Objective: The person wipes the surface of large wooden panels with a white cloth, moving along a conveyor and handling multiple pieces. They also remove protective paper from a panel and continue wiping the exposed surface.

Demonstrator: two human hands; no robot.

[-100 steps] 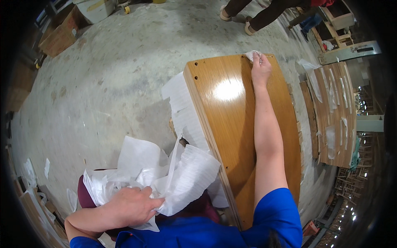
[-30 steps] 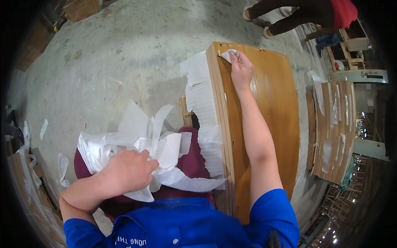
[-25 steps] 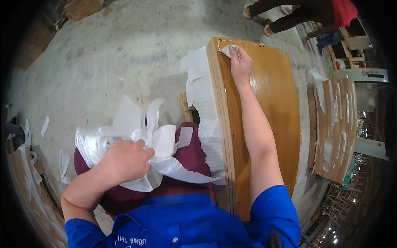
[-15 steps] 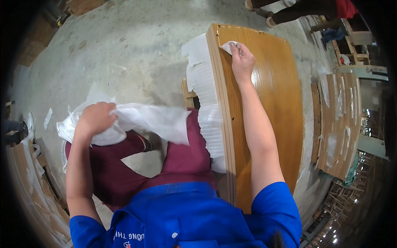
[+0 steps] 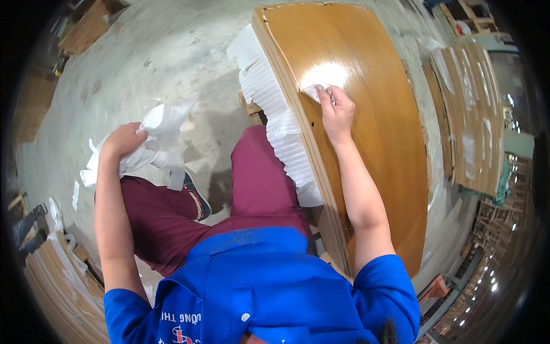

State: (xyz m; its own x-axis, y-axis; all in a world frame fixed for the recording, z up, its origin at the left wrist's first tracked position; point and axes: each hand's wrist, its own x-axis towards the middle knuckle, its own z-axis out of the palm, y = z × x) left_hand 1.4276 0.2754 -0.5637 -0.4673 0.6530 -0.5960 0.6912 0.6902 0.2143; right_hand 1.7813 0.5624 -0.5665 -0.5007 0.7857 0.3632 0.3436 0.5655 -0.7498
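On my right lies a curved, glossy brown wooden panel [image 5: 378, 137], stacked on other board layers. A thin white line [image 5: 282, 49] of what looks like glue runs along its far and left edges. My right hand [image 5: 339, 114] is closed around a small white pouch [image 5: 312, 92], its tapered end pointing at the panel's left edge. White foam sheeting [image 5: 272, 103] sticks out from under the stack. To the left, my left hand [image 5: 123, 140] grips a crumpled bundle of thin white sheeting [image 5: 166, 123] above my knee.
More stacked boards with white sheeting between them [image 5: 470, 120] stand at the right. Another board stack [image 5: 60, 281] is at the lower left, and cardboard boxes [image 5: 86, 28] are at the far left. My shoe [image 5: 196, 195] rests on the concrete floor [image 5: 189, 51].
My right hand has moved nearer along the panel's left edge, and the white line there is longer. My left hand's sheeting has swung away from my right knee. The whole view has shifted.
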